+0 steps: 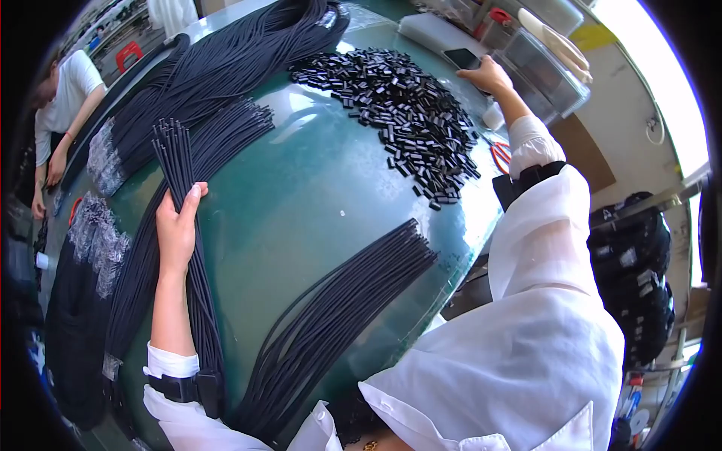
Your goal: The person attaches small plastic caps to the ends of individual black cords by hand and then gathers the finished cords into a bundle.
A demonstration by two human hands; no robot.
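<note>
My left hand (176, 231) is wrapped round a bundle of thin black cords (174, 158), its thumb on top, and the cut ends stick up above the fist. My right hand (490, 77) reaches to the far right of the table, with thumb and fingers at the edge of a dark-screened smartphone (460, 59). Between my hands spreads a large heap of short black tube pieces (410, 113). A second bundle of black cords (353, 282) lies at the near side, its ends pointing away to the right. Another cord bundle (233, 128) rests just beyond my left hand.
Long black cords (226, 56) with plastic wrap cover the far left of the green table (278, 203). Red-handled scissors (499, 155) lie by my right forearm. Clear plastic boxes (545, 71) stand at the right edge. Another person (71, 105) works at the far left.
</note>
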